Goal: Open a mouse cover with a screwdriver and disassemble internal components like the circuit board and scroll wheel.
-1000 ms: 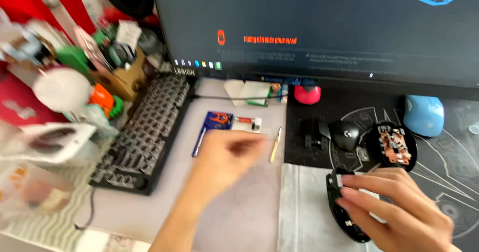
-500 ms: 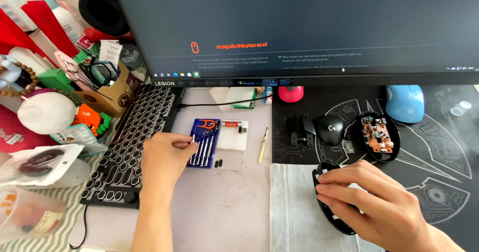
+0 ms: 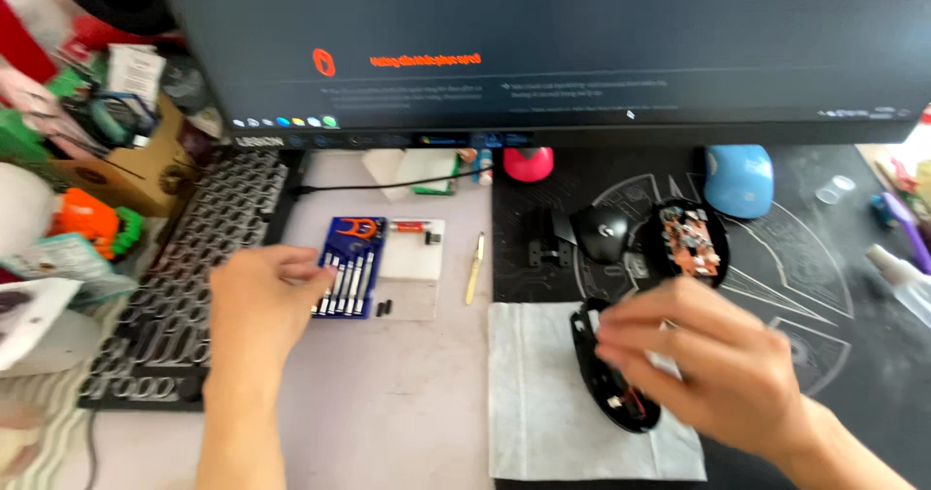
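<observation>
Black mouse shell (image 3: 613, 393), half hidden, pinched by right hand (image 3: 713, 369) fingers; left hand (image 3: 254, 301) fingers touch blue bit case (image 3: 349, 267).

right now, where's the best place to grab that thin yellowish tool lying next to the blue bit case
Probably pinch the yellowish tool at mid-shaft from above, fingers on its left and right sides. It lies flat and nearly upright in the view on bare desk, apart from the bit case with its clear lid and the black mat, so both flanks look free.

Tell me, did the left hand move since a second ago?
Yes. The left hand went left across the desk, from the bare spot below the blue screwdriver-bit case to the case's left edge, beside the keyboard.
</observation>
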